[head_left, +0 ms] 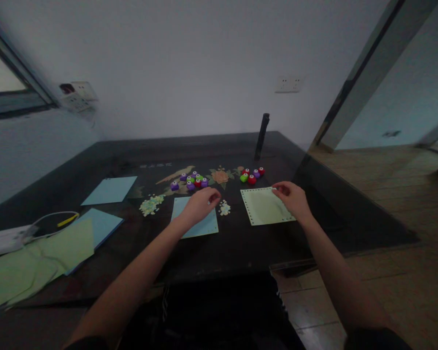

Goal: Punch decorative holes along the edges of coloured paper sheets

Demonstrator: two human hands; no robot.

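Observation:
My left hand rests with curled fingers on the upper right part of a light blue paper sheet on the dark table. A small pile of punched paper bits lies just right of its fingertips. My right hand lies on the upper right corner of a pale green sheet whose edges carry rows of punched holes. Whether either hand pinches its sheet I cannot tell. Beyond the hands sit two clusters of small craft punches, purple, green and red, and red, green and purple.
A second heap of paper bits lies left of the blue sheet. More blue sheets and green sheets lie at the left, near a white cable. A dark upright post stands at the back. The table's front edge is near my body.

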